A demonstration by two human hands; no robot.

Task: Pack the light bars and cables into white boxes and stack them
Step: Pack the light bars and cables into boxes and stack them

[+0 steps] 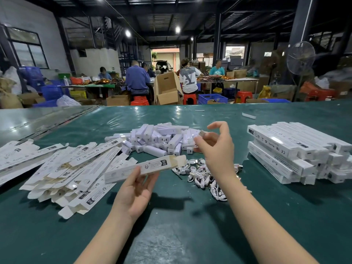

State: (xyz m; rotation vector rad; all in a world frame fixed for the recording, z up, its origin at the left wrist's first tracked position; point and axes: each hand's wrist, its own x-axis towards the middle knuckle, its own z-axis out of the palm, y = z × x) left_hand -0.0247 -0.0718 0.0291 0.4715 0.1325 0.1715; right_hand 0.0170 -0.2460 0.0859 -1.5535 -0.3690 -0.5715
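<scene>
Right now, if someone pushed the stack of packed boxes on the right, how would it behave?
The stack of packed boxes looks loosely layered with uneven ends, so upper boxes would probably slide off separately. They look like thin card, likely light.

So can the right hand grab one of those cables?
Probably yes. The cables lie uncovered just below the right hand, with nothing between them, though it already pinches a small piece it may need to drop first.
</scene>
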